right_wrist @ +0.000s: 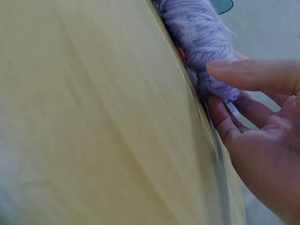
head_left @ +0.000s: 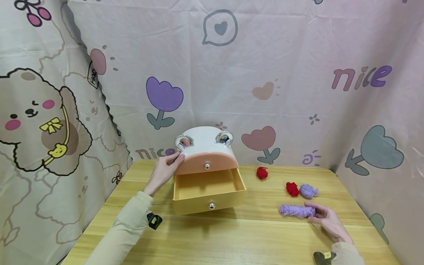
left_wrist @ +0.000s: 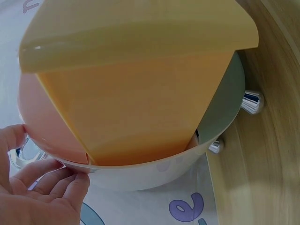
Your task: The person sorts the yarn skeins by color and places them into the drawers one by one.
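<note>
A small drawer box with a white rounded top (head_left: 203,138) and silver ears stands on the table, its yellow lower drawer (head_left: 208,200) pulled out with nothing inside. The peach upper drawer (head_left: 218,162) is closed. My left hand (head_left: 165,167) grips the box's left upper edge, thumb toward the front and fingers along the white shell (left_wrist: 136,178). At the right, my right hand (head_left: 328,219) pinches one end of a long lilac yarn skein (head_left: 296,210) between thumb and fingers. In the right wrist view the skein (right_wrist: 199,42) lies close over the wood.
Behind the skein sit a red yarn ball (head_left: 292,188) and a lilac yarn ball (head_left: 308,191) side by side. Another red yarn ball (head_left: 262,173) lies nearer the box. Patterned cloth (head_left: 212,73) hangs behind the wooden table (head_left: 232,239) and at both sides.
</note>
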